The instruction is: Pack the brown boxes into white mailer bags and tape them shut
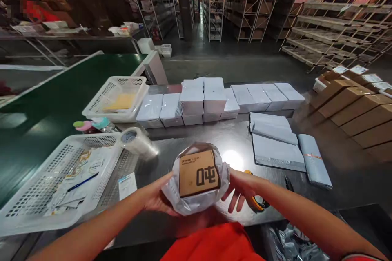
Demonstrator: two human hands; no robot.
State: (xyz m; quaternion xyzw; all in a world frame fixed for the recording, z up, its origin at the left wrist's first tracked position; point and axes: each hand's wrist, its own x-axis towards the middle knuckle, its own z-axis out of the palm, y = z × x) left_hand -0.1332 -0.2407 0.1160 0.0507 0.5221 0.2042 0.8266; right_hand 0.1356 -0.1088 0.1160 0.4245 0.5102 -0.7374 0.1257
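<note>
A brown cardboard box [191, 173] with dark printing sits inside an open-mouthed whitish plastic bag [196, 206], just in front of my body. My left hand [161, 197] grips the bag's left side, its fingers partly hidden under the plastic. On the opposite side, my right hand [240, 189] holds the bag's edge near the thumb, while its other fingers extend below. The thumb itself is hidden by the plastic. Close behind my right wrist lies a yellow and black tape roll or dispenser [259, 203], partly covered by the forearm.
White packs [192, 102] line the metal table's back edge. Left are a basket with papers and a pen [82, 182], another basket [114, 83] and a clear tape roll [139, 142]. Mailing bags [275, 142] lie right. Cartons [361, 106] stand beyond; a green conveyor [61, 98] runs left.
</note>
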